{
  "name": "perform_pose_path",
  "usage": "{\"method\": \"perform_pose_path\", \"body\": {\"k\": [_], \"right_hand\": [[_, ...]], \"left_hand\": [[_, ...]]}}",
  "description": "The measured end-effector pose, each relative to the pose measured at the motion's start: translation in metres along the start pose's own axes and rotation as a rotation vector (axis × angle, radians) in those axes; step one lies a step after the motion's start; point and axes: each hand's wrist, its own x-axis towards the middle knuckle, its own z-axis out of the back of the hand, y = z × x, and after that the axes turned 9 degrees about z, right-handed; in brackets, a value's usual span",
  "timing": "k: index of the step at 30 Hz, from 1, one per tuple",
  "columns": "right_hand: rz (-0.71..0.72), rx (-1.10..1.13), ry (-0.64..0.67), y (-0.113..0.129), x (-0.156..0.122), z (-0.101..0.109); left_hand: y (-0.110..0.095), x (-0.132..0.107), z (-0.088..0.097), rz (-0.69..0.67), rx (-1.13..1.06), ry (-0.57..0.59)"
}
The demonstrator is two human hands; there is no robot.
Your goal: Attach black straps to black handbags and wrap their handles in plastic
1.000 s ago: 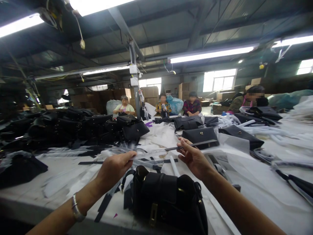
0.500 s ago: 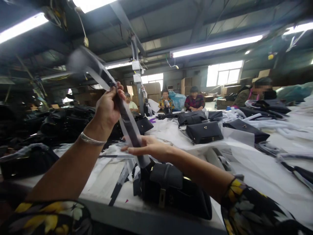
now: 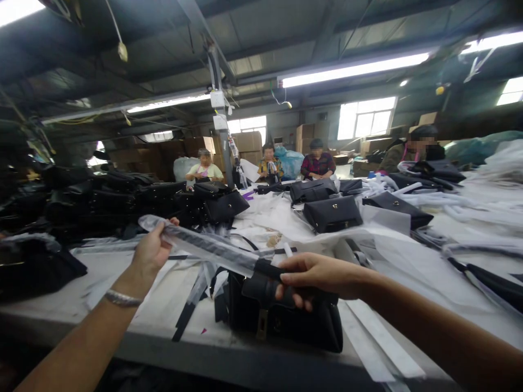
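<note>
A black bag strap in a clear plastic sleeve stretches between my two hands, sloping down to the right. My left hand is closed on its far-left end, where the plastic bunches up. My right hand pinches the bare black end of the strap. Just below lies a black handbag with a metal clasp on its front, near the table's front edge. My right fingers hang in front of the bag's top; whether they touch it I cannot tell.
Black handbags lie across the white-covered table, with a large heap of black bags at left. White strips lie at right. A plastic-wrapped strap is left of the bag. Several people sit at the far side.
My left hand has come down and left, my right hand has moved right to the strap's bare end. The strap has swung from steep to nearly level and is now stretched.
</note>
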Motion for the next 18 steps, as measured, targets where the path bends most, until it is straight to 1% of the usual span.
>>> {"method": "perform_pose_path", "body": {"k": [2,4,5,6,7,8,9,10,11,12,13,14,15,16,17,18], "right_hand": [[-0.031,0.006,-0.026,-0.012,-0.015,0.012],[-0.045,0.033,-0.053,-0.021,-0.027,0.021],[-0.047,0.047,-0.064,-0.024,-0.032,0.024],[-0.048,0.059,-0.071,-0.027,-0.036,0.026],[-0.047,0.065,-0.078,-0.028,-0.039,0.028],[-0.047,0.066,-0.085,-0.029,-0.04,0.028],[-0.047,0.061,-0.097,-0.029,-0.041,0.028],[-0.047,0.054,-0.109,-0.029,-0.042,0.027],[-0.05,0.047,-0.114,-0.029,-0.041,0.026],[-0.055,0.041,-0.114,-0.029,-0.041,0.024],[-0.063,0.035,-0.113,-0.029,-0.04,0.023],[-0.069,0.03,-0.111,-0.029,-0.039,0.022],[-0.073,0.025,-0.109,-0.029,-0.038,0.021],[-0.075,0.02,-0.108,-0.029,-0.038,0.021],[-0.073,0.017,-0.11,-0.03,-0.038,0.02],[-0.067,0.016,-0.113,-0.029,-0.039,0.02]], "left_hand": [[0.035,-0.008,0.024,0.11,0.105,-0.031],[0.059,-0.016,0.047,0.218,0.221,-0.057],[0.066,-0.019,0.056,0.29,0.301,-0.058],[0.07,-0.023,0.063,0.36,0.438,-0.035],[0.071,-0.028,0.067,0.405,0.634,0.013],[0.07,-0.033,0.067,0.401,0.879,0.078],[0.068,-0.04,0.064,0.327,1.14,0.15],[0.065,-0.049,0.058,0.181,1.373,0.218],[0.062,-0.059,0.048,-0.02,1.525,0.269],[0.061,-0.069,0.035,-0.233,1.571,0.319],[0.061,-0.08,0.021,-0.407,1.551,0.393],[0.064,-0.09,0.006,-0.533,1.5,0.523],[0.068,-0.099,-0.008,-0.615,1.462,0.686],[0.073,-0.105,-0.022,-0.653,1.435,0.85],[0.079,-0.109,-0.033,-0.652,1.42,0.999],[0.085,-0.11,-0.043,-0.617,1.418,1.118]]}}
